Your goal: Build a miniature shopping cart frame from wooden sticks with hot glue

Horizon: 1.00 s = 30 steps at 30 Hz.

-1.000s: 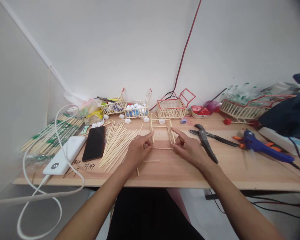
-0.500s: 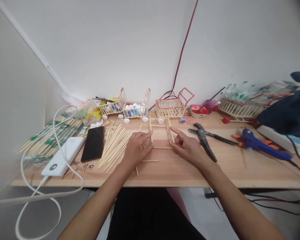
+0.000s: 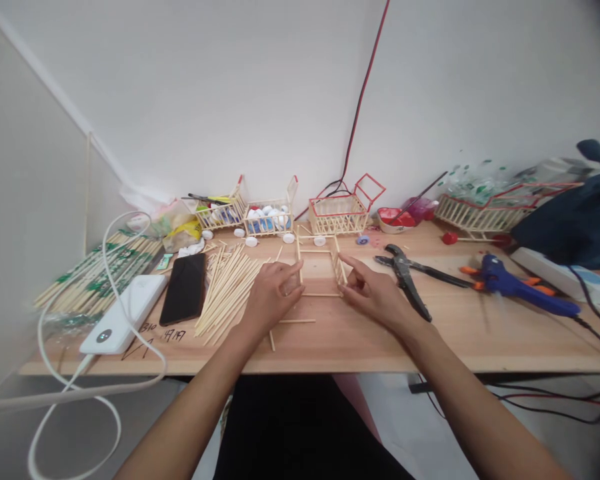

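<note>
A small frame of bamboo sticks (image 3: 322, 295) stands on the wooden table in front of me, with uprights at its left and right sides and thin bars across. My left hand (image 3: 274, 293) pinches its left side between thumb and index finger. On the opposite side, my right hand (image 3: 375, 288) grips the slatted right side with thumb and index finger. Beside my left forearm lies a spread pile of cut sticks (image 3: 227, 293). One loose stick (image 3: 300, 321) rests just below the frame, partly behind my left hand.
Along the wall stand small stick carts, one red-rimmed (image 3: 337, 215). Pliers (image 3: 405, 283) and a blue glue gun (image 3: 523, 290) lie to the right. On the left are a phone (image 3: 183, 290), a white power bank (image 3: 125, 317) with a looping cable and packaged sticks (image 3: 103, 277).
The whole view has shifted slightly to the left. Both hands keep their hold on the stick frame, with no clear movement against the table.
</note>
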{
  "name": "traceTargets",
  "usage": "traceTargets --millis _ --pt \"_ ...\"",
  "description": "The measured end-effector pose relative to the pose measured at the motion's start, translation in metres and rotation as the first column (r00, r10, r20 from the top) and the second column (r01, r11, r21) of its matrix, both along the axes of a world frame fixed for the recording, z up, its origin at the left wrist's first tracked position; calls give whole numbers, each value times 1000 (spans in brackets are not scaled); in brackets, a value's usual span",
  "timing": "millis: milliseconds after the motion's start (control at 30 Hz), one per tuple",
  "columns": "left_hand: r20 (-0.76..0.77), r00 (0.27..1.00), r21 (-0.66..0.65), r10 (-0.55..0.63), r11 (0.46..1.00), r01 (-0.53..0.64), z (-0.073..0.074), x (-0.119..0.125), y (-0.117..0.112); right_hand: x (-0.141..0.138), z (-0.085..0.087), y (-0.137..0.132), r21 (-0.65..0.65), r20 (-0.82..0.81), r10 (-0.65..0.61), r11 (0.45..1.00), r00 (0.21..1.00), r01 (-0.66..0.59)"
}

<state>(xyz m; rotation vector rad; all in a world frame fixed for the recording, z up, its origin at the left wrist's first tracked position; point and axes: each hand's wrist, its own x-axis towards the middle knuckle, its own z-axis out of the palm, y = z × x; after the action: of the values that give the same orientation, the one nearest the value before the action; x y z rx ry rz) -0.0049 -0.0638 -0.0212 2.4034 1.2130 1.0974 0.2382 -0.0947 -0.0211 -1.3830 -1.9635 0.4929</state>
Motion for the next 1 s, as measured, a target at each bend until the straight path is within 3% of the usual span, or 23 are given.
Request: traceTargets --millis 367,1000 --pt "19 1000 -33 13 999 -12 4 0 0 1 3 -1 -17 5 7 1000 1000 -6" --pt "38 997 -207 62 977 -53 9 2 -1 -4 2 -2 7 26 -44 999 999 44"
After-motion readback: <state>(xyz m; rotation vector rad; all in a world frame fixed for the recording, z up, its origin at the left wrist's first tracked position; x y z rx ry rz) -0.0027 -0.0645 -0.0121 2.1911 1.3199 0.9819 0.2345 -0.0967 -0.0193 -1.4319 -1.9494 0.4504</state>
